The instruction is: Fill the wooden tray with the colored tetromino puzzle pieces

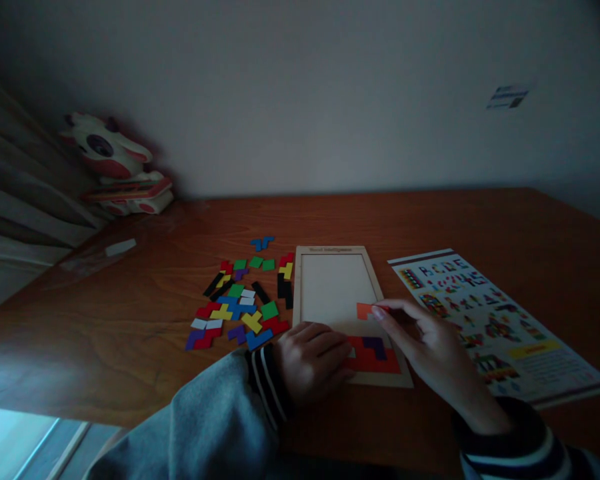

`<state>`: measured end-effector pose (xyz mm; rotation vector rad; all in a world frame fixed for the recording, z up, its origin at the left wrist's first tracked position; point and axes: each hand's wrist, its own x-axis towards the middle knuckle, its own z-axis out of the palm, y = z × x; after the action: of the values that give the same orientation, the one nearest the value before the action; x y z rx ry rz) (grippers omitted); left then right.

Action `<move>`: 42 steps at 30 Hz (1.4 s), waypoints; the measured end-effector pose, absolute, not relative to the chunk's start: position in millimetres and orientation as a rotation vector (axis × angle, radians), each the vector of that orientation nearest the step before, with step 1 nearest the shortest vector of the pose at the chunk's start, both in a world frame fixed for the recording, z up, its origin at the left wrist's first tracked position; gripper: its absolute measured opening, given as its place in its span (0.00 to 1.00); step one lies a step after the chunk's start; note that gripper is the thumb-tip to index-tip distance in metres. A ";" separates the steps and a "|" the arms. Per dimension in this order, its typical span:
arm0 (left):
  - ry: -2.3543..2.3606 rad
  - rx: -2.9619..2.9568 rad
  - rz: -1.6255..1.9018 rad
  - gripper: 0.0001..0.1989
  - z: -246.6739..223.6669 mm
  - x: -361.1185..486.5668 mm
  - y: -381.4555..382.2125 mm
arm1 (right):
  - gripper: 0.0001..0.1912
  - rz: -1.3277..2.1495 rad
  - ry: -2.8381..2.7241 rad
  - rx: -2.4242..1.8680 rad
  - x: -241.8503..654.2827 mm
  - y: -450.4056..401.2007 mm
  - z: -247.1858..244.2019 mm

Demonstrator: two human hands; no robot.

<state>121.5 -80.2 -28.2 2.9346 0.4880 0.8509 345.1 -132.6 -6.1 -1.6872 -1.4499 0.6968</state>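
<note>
Puzzle tray (335, 287) with red and purple pieces (365, 361) at near end

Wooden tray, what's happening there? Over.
Right hand pinching orange piece over tray. Purple piece lying at tray's near end. Left hand blocks view of near-left corner.

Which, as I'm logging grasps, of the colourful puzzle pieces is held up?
The flat orange puzzle piece pinched by the right hand; the other visible pieces lie down.

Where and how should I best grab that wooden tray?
Probably pinch the tray by its far border, coming from the far side: it lies flat, and that straight lettered edge is uncovered, while the left hand hides the near left corner.
</note>
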 end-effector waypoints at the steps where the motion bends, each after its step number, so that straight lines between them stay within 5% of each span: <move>1: 0.471 2.937 0.855 0.16 -29.7 121.5 -79.5 | 0.17 0.696 -1.458 -1.684 344.4 -131.7 -6.2; 11: 0.481 2.890 0.806 0.24 -37.6 117.3 -78.0 | 0.14 0.703 -1.506 -1.630 340.4 -122.5 -13.0; 23: 0.705 2.765 1.100 0.11 -19.6 118.5 -83.5 | 0.15 0.649 -1.599 -1.582 320.1 -109.0 7.4; 28: 1.036 2.647 1.145 0.19 -11.2 112.8 -79.6 | 0.15 0.764 -1.575 -1.539 309.8 -101.9 9.4; 42: 1.229 2.816 0.964 0.15 -1.3 65.8 -40.0 | 0.17 0.794 -1.509 -1.464 292.6 -90.3 9.2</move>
<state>65.8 -40.0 -1.3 2.8156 1.2290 0.9641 292.6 -90.3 9.2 -1.4643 -1.5095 0.7936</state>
